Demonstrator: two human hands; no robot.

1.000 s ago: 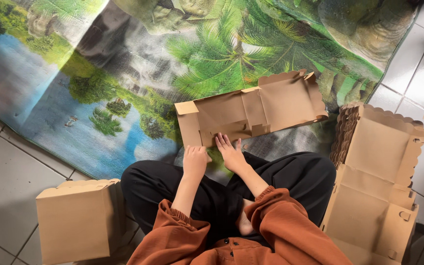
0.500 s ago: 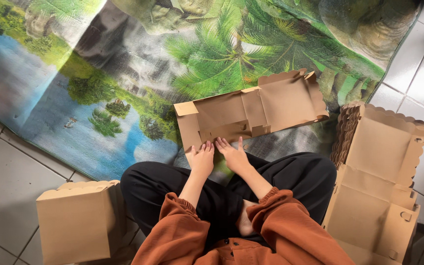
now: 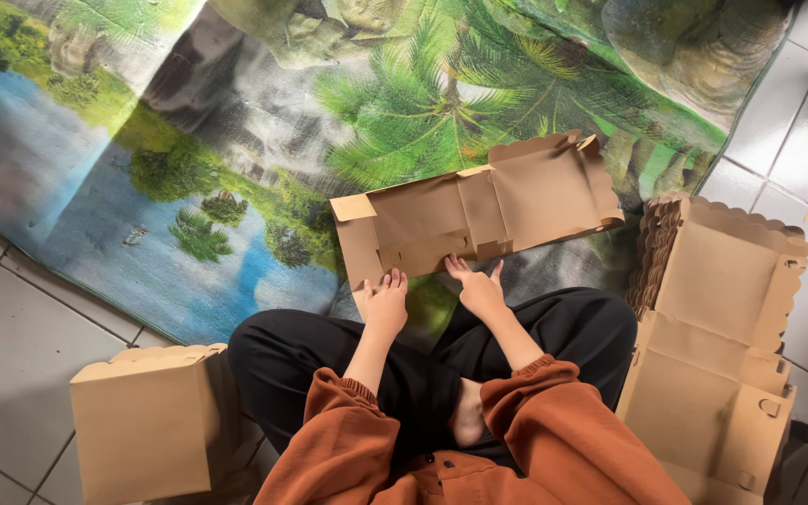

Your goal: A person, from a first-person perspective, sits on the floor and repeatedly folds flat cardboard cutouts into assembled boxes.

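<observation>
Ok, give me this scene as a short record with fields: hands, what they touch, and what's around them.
Left hand: fingertips on the near edge of the flat cardboard box blank
Right hand: fingers spread on the same near edge
Box blank: unfolded, lying on a landscape-print mat
Person's left: folded cardboard box on the tiled floor
Person's right: stack of flat box blanks
Posture: seated cross-legged, orange sleeves, black trousers

Change: your left hand (image 3: 385, 301), formerly back on your knee, now lies forward beside your right hand (image 3: 479, 290) at the flat box (image 3: 479, 210) edge.
</observation>
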